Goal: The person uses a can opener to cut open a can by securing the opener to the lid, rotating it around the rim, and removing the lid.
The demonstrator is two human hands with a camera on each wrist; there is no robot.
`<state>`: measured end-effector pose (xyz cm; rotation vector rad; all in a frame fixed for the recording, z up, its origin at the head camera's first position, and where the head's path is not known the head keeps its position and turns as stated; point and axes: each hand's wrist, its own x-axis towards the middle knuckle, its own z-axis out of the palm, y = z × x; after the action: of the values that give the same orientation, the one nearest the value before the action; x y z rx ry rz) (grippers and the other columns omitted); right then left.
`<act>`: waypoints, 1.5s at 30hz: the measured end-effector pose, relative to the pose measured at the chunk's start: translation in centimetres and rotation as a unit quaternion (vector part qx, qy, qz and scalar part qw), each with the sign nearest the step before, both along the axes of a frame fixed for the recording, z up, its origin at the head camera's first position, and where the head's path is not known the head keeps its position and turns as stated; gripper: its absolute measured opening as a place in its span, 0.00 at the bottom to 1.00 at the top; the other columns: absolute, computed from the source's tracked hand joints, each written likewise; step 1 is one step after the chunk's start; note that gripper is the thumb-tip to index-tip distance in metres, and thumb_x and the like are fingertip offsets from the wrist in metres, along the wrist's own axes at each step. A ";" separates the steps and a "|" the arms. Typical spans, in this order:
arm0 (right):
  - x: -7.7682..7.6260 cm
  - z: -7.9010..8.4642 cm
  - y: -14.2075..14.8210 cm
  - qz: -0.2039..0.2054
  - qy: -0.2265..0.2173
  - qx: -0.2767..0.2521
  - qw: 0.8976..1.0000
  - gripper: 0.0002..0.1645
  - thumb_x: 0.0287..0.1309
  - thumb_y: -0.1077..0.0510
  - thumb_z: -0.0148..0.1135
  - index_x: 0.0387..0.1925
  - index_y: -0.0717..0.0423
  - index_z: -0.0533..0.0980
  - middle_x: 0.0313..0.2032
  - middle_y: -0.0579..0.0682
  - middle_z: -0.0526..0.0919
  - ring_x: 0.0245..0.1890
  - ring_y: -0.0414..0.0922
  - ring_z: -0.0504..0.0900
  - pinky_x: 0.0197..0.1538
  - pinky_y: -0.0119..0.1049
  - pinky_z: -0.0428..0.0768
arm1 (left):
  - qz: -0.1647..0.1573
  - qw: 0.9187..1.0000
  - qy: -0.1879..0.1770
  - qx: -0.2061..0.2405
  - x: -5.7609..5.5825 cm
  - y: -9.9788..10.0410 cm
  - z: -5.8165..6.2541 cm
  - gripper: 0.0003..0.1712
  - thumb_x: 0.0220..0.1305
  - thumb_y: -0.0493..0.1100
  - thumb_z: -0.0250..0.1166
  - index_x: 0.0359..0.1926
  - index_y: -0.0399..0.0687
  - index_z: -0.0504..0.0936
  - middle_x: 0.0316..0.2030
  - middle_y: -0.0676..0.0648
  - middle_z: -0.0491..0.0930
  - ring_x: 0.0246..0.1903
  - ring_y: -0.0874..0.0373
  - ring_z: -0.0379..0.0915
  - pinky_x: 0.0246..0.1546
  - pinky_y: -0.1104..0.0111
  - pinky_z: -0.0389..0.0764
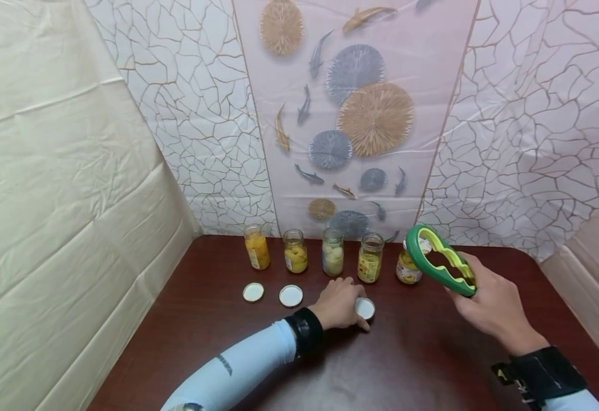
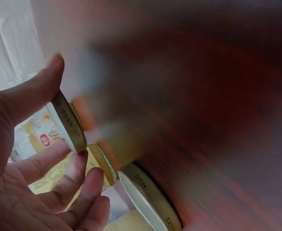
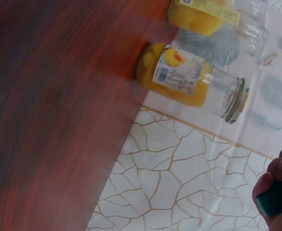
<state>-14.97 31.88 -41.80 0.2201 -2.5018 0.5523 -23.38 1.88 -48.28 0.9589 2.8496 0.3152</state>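
My left hand (image 1: 338,302) is low over the middle of the table, its thumb and fingers round the rim of a jar lid (image 1: 365,309). The lid's white inside faces up. In the left wrist view the thumb is on one side of this lid (image 2: 67,122) and fingertips on the other. My right hand (image 1: 494,299) grips a green jar opener (image 1: 440,274) with a toothed light-green inside, raised over the table's right part. Behind the opener stands a lidded jar (image 1: 407,269) of yellow fruit, its cap (image 3: 237,101) visible in the right wrist view.
Along the back stand several lidless glass jars, among them an orange-filled jar (image 1: 256,249), a jar of yellow fruit (image 1: 295,255), one of pale fruit (image 1: 332,257) and another yellow one (image 1: 369,262). Two lids (image 1: 253,292) lie left of my left hand. Patterned cloth (image 1: 217,114) hangs behind.
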 end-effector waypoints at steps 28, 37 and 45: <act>2.1 0.4 -2.1 0.032 0.119 -0.025 0.992 0.42 0.33 0.59 0.75 0.58 0.61 0.76 0.40 0.59 0.87 0.31 0.51 0.82 0.29 0.46 0.74 | 0.029 0.999 -0.027 -0.030 -1.8 1.4 -0.5 0.43 0.40 0.71 0.80 0.58 0.62 0.83 0.49 0.53 0.82 0.47 0.55 0.73 0.54 0.59 0.73; 2.2 0.3 -1.8 0.021 0.120 -0.033 0.992 0.41 0.32 0.59 0.76 0.57 0.60 0.77 0.38 0.58 0.87 0.30 0.50 0.80 0.29 0.41 0.73 | 0.034 0.998 -0.047 -0.011 -1.8 1.4 -0.5 0.43 0.40 0.69 0.82 0.58 0.63 0.83 0.49 0.54 0.81 0.47 0.55 0.72 0.54 0.60 0.74; 1.8 0.6 -1.7 0.017 0.090 -0.034 0.995 0.44 0.37 0.58 0.78 0.61 0.59 0.74 0.46 0.61 0.85 0.38 0.56 0.83 0.33 0.58 0.76 | 0.025 0.998 -0.056 0.034 -2.0 0.3 -0.8 0.47 0.44 0.69 0.80 0.64 0.57 0.80 0.51 0.50 0.79 0.50 0.54 0.71 0.56 0.58 0.73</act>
<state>-13.20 30.16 -41.20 0.2734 -2.3049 0.6022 -25.43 2.13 -49.05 0.8533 2.7799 0.4585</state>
